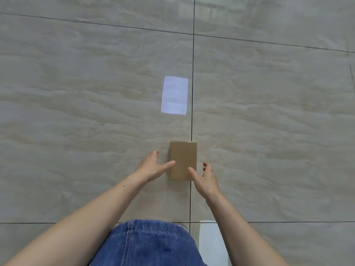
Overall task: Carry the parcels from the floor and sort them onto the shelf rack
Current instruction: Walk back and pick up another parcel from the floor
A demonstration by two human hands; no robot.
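Nearest to the camera is blue denim cloth (146,244) on the person's legs, and beside it a white patch (209,244) that I cannot identify. Both bare forearms reach forward over the tiled floor (76,93). The left hand (151,166) has its fingers spread, the thumb tip lying over the left edge of the cardboard parcel (183,158). The right hand (205,178) is also spread, its thumb over the parcel's near right part and the other fingers just outside the right edge. Neither hand closes on it. The parcel lies flat on the floor, across a dark tile joint (192,83). Around it the floor is bare on all sides. Farther away a bright rectangular reflection (174,95) shines on the tile.
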